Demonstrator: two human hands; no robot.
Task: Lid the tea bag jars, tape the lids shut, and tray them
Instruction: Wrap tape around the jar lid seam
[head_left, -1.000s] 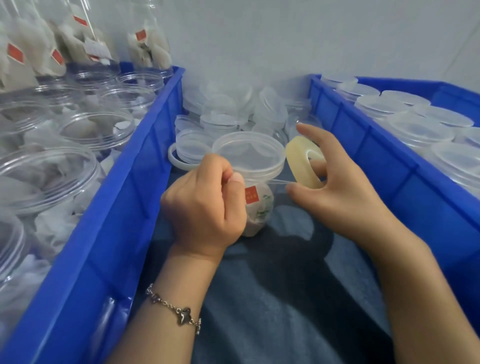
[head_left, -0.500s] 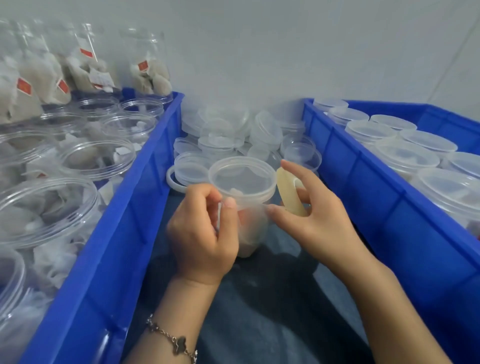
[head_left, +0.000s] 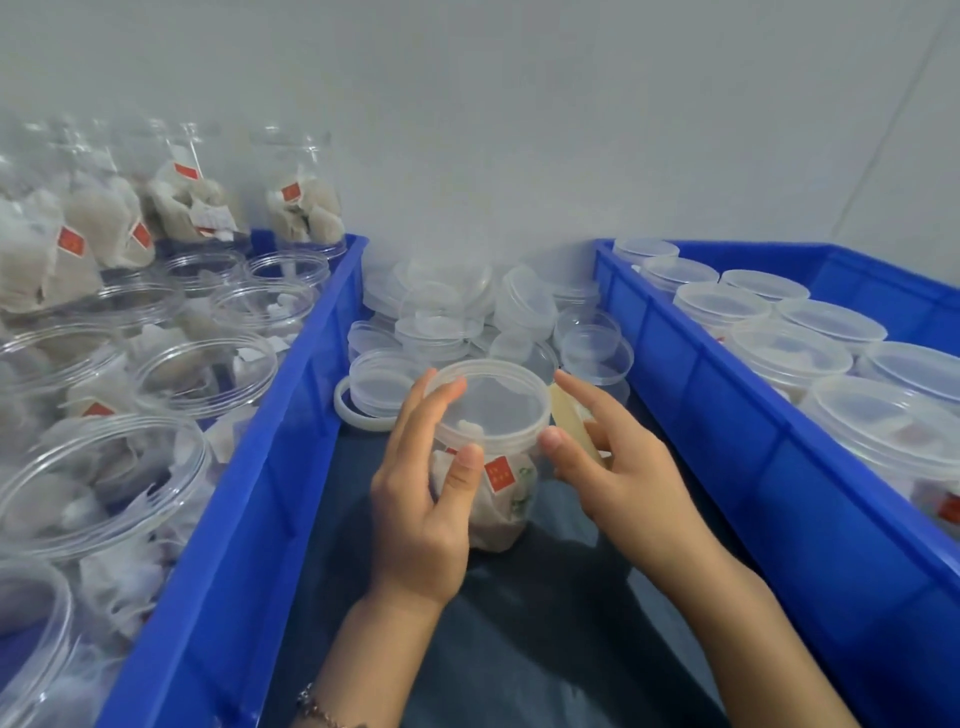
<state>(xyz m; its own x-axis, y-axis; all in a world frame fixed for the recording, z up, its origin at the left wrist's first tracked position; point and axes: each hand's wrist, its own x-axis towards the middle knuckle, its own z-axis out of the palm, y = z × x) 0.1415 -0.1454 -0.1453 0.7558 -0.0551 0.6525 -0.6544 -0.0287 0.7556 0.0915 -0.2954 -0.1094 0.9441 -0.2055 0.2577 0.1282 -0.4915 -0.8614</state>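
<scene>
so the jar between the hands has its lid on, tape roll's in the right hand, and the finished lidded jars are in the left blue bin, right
Not quite: the head view shows the lidded jars in the right bin; the left bin holds open jars. The jar between the hands is lidded, and the tape roll is in the right hand.

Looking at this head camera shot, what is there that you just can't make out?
Head view only:
- Tape roll: mostly hidden behind the right hand and the jar.
- Whether tape already sits on the lid: clear on clear, unreadable.
- Print on the jar's red tag: too small.
- Bracelet: cut off by the bottom edge.
</scene>
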